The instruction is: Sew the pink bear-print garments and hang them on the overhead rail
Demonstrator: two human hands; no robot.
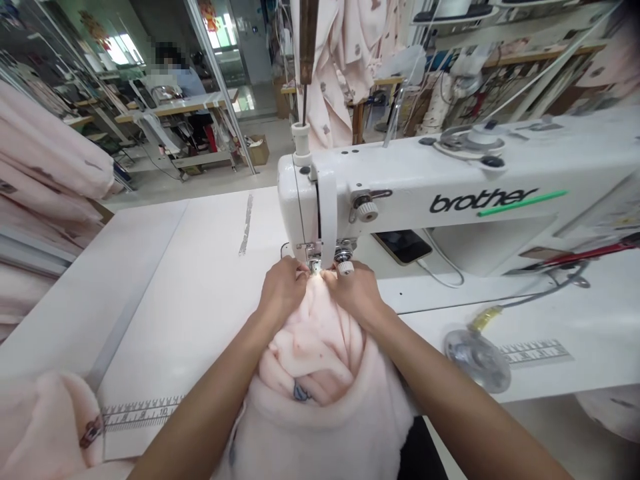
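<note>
Fingers of left hand and right hand pinch pink fleece tight beside the sewing machine needle, which could poke them.

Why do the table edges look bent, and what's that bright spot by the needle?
Head view: the wide lens bows the table edge and sewing machine; a bright light washes out the pink fabric between the left hand and right hand; far windows blow out white.

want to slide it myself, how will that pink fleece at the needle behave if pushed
Probably floppy: the pink fleece bunches in folds between the left hand and right hand. Likely drapes: it hangs over the table edge.
</note>
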